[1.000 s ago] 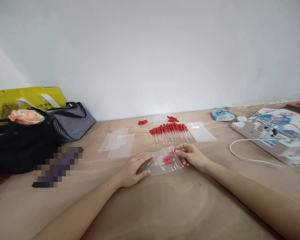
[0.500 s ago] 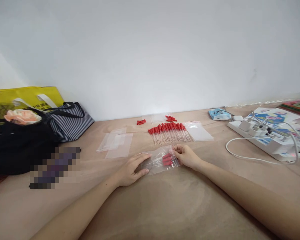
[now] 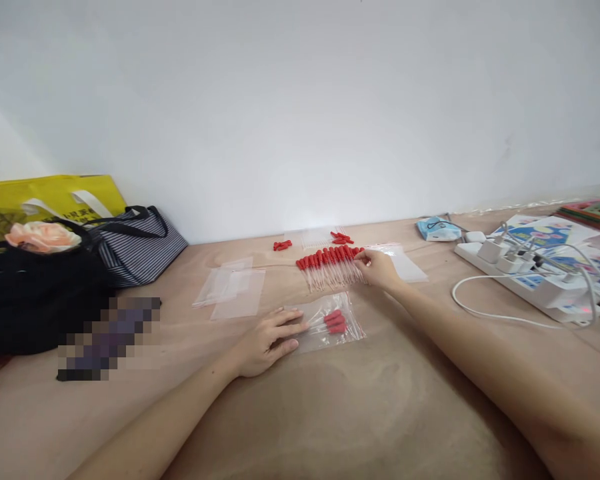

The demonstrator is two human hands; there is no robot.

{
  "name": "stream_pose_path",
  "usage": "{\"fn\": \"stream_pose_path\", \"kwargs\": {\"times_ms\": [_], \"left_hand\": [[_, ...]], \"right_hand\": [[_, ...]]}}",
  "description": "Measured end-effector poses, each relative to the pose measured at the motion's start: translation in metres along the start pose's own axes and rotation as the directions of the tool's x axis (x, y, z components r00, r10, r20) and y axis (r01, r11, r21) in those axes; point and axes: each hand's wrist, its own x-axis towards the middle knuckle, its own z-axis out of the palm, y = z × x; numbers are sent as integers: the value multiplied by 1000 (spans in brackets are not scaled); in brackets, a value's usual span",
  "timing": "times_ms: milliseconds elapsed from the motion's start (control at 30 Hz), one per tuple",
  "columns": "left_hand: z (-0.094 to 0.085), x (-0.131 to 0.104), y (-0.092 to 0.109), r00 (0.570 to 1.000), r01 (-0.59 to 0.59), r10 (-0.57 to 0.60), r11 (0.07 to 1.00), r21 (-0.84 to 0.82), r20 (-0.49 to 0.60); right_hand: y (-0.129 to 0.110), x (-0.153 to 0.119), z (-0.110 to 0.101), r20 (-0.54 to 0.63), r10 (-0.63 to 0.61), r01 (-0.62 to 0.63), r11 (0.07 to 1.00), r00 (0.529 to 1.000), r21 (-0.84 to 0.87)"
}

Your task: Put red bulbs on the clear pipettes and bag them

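A clear zip-lock bag (image 3: 314,341) lies flat on the table, with several red-bulbed droppers (image 3: 336,322) inside it, their thin clear stems pointing left. My left hand (image 3: 270,341) rests on the bag's left end, fingers stretched out and apart. Beyond the bag, a row of droppers (image 3: 325,260) lies side by side, red bulbs toward the wall. My right hand (image 3: 379,268) is at the row's right end, thumb and fingers pinched on the bulb of a dropper there. Part of that dropper is hidden by the hand.
Clear bags (image 3: 237,290) lie left of the row, and more bags (image 3: 407,263) lie right of it. Small piles of red bulbs (image 3: 282,246) sit near the wall. A power strip (image 3: 530,287) with cables and a blue mask (image 3: 439,229) are at right; a striped bag (image 3: 140,247) stands left.
My right hand has let go of the bag's right end and moved up and away to the right end of the dropper row. My left hand stays on the bag.
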Motion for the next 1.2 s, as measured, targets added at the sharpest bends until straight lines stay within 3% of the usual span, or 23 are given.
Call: {"fn": "stream_pose_path", "kwargs": {"times_ms": [167, 367, 500, 633, 767, 900, 1033, 1200], "left_hand": [[-1, -1, 0, 1000, 11, -12, 1000, 19, 28], [-1, -2, -1, 999, -7, 5, 1000, 30, 45], [-2, -2, -1, 999, -14, 12, 999, 44, 52], [-3, -1, 1, 998, -25, 21, 997, 75, 62], [-4, -1, 2, 998, -39, 35, 997, 71, 56], [-3, -1, 1, 998, -38, 34, 996, 82, 45], [-3, -1, 2, 999, -34, 31, 997, 76, 34], [-2, -1, 3, 1000, -11, 11, 997, 76, 11]], "right_hand": [[-2, 38, 17, -50, 56, -60, 994, 997, -89], [-3, 54, 31, -59, 109, -113, 991, 992, -65], [-2, 57, 26, -74, 139, -139, 990, 988, 4], [0, 56, 6, -63, 114, -105, 986, 992, 128], [5, 35, -20, -113, 98, -53, 936, 989, 347], [15, -10, -34, -182, 186, -7, 718, 966, 696], [20, -49, -29, -69, 267, -97, 561, 961, 822], [10, -65, -13, 28, 348, -191, 443, 937, 876]]}}
